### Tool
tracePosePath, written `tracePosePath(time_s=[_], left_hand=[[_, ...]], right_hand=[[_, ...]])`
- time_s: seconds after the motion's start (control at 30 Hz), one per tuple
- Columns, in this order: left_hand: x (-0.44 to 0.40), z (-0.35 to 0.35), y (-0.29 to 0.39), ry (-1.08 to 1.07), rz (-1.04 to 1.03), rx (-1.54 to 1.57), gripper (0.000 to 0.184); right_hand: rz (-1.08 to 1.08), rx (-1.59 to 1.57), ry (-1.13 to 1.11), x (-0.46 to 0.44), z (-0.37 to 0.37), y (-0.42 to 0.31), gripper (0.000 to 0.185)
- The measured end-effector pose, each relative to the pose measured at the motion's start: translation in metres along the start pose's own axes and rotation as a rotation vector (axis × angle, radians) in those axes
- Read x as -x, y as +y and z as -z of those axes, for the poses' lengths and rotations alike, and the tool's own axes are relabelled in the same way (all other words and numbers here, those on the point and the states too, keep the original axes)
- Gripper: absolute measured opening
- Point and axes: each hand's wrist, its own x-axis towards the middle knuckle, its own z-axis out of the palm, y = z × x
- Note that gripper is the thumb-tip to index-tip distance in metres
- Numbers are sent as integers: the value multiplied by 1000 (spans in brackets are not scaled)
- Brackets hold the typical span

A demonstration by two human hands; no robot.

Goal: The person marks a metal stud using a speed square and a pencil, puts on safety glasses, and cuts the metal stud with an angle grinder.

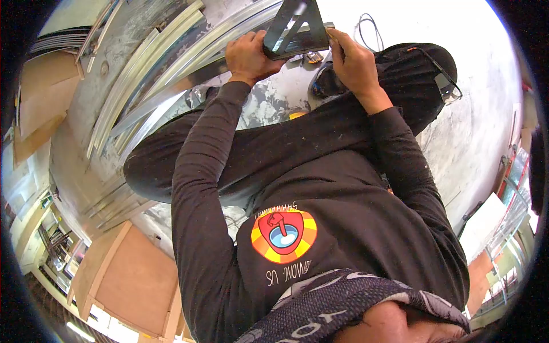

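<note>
My left hand (251, 59) is closed on a dark triangular square (297, 35), its thumb by the lower left corner. The square lies across a long metal bar (200, 75) that runs down to the left from under it. At the square's right edge, my right hand (355, 64) has its thumb and fingertips pinched together; what they hold, if anything, is too small to make out. Both hands are above my crossed legs (297, 143). Just below the square, a small yellow and metallic object (313, 58) is on the floor.
Several long metal profiles (140, 74) lie on the stained floor (457, 148) at the left. A thin dark cable (370, 28) loops at the upper right. Wooden boxes (134, 280) stand at the lower left, and brown boards (46, 103) at the far left.
</note>
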Motion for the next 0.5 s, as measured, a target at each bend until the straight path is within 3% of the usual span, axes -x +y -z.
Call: tracePosePath(time_s=[0.13, 0.2, 0.3, 0.33, 0.43, 0.5], left_hand=[[-6, -3, -3, 33, -19, -7, 60], [-13, -3, -4, -15, 11, 0, 59], [-27, -7, -12, 18, -9, 35, 59], [-35, -9, -18, -104, 58, 31, 63], [-69, -25, -40, -159, 82, -31, 67], [-94, -38, -56, -387, 210, 32, 71]], right_hand=[[-87, 208, -223, 23, 11, 1, 20], [-217, 455, -626, 28, 13, 1, 18], [-224, 95, -380, 7, 28, -18, 21], [-247, -3, -347, 2, 31, -19, 22], [-201, -1, -391, 5, 32, -8, 21], [-196, 23, -517, 4, 29, -6, 21]])
